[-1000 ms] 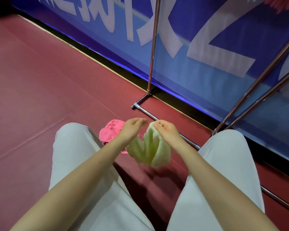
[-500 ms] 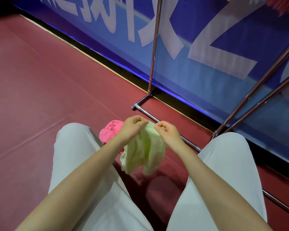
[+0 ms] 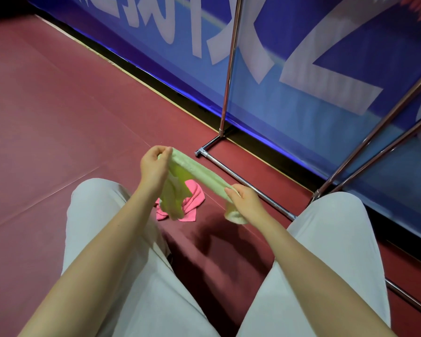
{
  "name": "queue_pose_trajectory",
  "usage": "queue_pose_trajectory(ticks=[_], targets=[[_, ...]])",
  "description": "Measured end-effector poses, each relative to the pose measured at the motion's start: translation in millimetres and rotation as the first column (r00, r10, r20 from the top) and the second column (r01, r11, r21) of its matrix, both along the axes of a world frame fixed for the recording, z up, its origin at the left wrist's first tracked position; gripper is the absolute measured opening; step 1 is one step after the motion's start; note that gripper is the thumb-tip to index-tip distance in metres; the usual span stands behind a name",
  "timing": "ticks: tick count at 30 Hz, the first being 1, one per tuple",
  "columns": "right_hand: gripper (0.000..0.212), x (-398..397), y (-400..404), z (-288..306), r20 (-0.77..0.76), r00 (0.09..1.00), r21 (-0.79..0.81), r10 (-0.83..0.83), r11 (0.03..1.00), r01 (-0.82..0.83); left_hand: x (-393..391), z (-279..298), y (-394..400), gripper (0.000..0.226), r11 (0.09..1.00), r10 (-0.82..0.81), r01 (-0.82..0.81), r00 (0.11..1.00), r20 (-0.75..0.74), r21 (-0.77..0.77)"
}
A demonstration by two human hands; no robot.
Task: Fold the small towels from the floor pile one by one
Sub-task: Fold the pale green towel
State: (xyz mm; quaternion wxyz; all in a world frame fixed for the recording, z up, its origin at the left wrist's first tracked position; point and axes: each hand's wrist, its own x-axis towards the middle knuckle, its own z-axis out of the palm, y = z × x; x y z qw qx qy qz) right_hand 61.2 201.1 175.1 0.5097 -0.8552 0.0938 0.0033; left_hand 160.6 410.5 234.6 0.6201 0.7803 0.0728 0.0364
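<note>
A small light green towel (image 3: 199, 172) is stretched in the air between my two hands, above the floor between my knees. My left hand (image 3: 154, 164) pinches one end of its top edge, and loose cloth hangs below that hand. My right hand (image 3: 243, 201) pinches the other end, lower and to the right, with a short tail drooping under it. A crumpled pink towel (image 3: 193, 200) lies on the red floor just beyond my left knee, partly hidden behind the green one.
A chrome rack stands ahead and to the right, with a foot bar (image 3: 243, 182) on the floor close to my right hand and an upright pole (image 3: 229, 76). Behind it runs a blue banner wall (image 3: 301, 57). Open red floor (image 3: 58, 117) spreads to the left.
My hands have moved apart, pulling the bunched green towel out into a taut strip. The left hand rose and went left, the right hand dropped right. More of the pink towel shows.
</note>
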Motion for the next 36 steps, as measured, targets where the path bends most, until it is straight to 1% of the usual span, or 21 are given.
queue_pose_trajectory(ticks=[2, 5, 8, 10, 12, 14, 15, 17, 18, 20, 22, 25, 27, 29, 30, 32, 34, 35, 36], targets=[[0.039, -0.5, -0.7, 2.6, -0.006, 1.0, 0.012, 0.0, 1.0, 0.0, 3.9, 0.6, 7.9, 0.022, 0.998, 0.054, -0.054, 0.998, -0.01, -0.036], [0.04, -0.6, -0.2, 5.6, -0.024, 1.0, 0.019, -0.01, 1.0, 0.011, 10.3, 0.8, 21.6, 0.022, 0.99, 0.117, -0.12, 0.992, -0.039, -0.072], [0.04, 0.1, -0.4, 10.4, -0.062, 0.997, 0.061, -0.038, 0.997, 0.042, 12.0, -2.3, 28.3, 0.021, 0.99, 0.127, -0.131, 0.988, -0.087, -0.051], [0.032, 0.8, -0.1, 18.1, -0.076, 0.994, 0.103, -0.074, 0.991, 0.082, 9.1, -6.0, 27.7, 0.021, 0.994, 0.112, -0.113, 0.987, -0.114, 0.005], [0.026, 2.0, 0.4, 28.7, -0.051, 0.987, 0.148, -0.153, 0.976, 0.159, 6.9, -8.1, 26.2, 0.024, 0.993, 0.114, -0.111, 0.988, -0.108, 0.039], [0.016, 2.4, 1.9, 39.1, -0.005, 0.973, 0.193, -0.23, 0.955, 0.226, 6.9, -5.6, 23.7, 0.025, 0.993, 0.12, -0.117, 0.986, -0.117, 0.03], [0.012, 1.3, 3.1, 43.8, 0.022, 0.969, 0.22, -0.248, 0.946, 0.237, 7.3, -3.3, 21.2, 0.024, 0.993, 0.12, -0.122, 0.982, -0.149, -0.005], [0.016, -1.8, 5.5, 48.1, 0.077, 0.966, 0.262, -0.247, 0.94, 0.22, 5.4, 1.8, 11.5, 0.025, 0.986, 0.11, -0.139, 0.958, -0.264, -0.093], [0.018, -3.6, 7.0, 49.1, 0.091, 0.967, 0.269, -0.24, 0.94, 0.208, 2.5, 4.2, 5.0, 0.026, 0.979, 0.089, -0.143, 0.943, -0.322, -0.147], [0.02, -5.9, 11.8, 51.8, 0.105, 0.973, 0.277, -0.206, 0.946, 0.17, -3.6, 5.2, -7.1, 0.028, 0.951, -0.002, -0.113, 0.928, -0.372, -0.287], [0.02, -5.6, 17.9, 52.7, 0.094, 0.983, 0.29, -0.155, 0.949, 0.122, -9.0, 2.5, -17.0, 0.031, 0.914, -0.108, -0.056, 0.921, -0.375, -0.402], [0.018, -3.4, 28.7, 48.0, 0.067, 0.989, 0.309, -0.13, 0.945, 0.103, -17.5, 0.1, -31.5, 0.033, 0.879, -0.229, 0.019, 0.893, -0.388, -0.476], [0.014, -1.2, 34.1, 40.7, 0.072, 0.994, 0.248, -0.077, 0.967, 0.057, -21.9, 2.7, -41.4, 0.034, 0.844, -0.311, 0.07, 0.871, -0.379, -0.532], [0.019, 1.8, 36.4, 32.8, 0.043, 0.999, 0.143, 0.015, 0.989, -0.021, -23.5, 5.7, -48.0, 0.034, 0.81, -0.358, 0.095, 0.862, -0.359, -0.578], [0.022, 3.7, 36.6, 29.5, 0.015, 0.999, 0.12, 0.032, 0.992, -0.034, -23.4, 6.9, -50.2, 0.033, 0.799, -0.372, 0.107, 0.861, -0.347, -0.592], [0.019, 7.1, 37.1, 26.6, -0.024, 0.999, 0.134, 0.023, 0.991, -0.02, -23.5, 10.1, -54.6, 0.033, 0.794, -0.373, 0.109, 0.864, -0.337, -0.598], [0.01, 11.0, 37.1, 25.3, -0.037, 0.999, 0.155, -0.012, 0.988, 0.017, -23.9, 12.9, -59.1, 0.032, 0.828, -0.338, 0.103, 0.876, -0.344, -0.551], [0.008, 12.8, 37.1, 25.4, -0.039, 0.999, 0.168, -0.037, 0.985, 0.043, -23.9, 13.1, -60.5, 0.032, 0.869, -0.308, 0.123, 0.892, -0.329, -0.48], [0.008, 14.7, 36.6, 24.4, -0.043, 0.997, 0.179, -0.07, 0.981, 0.076, -23.4, 12.0, -60.9, 0.031, 0.915, -0.28, 0.161, 0.913, -0.296, -0.37]])
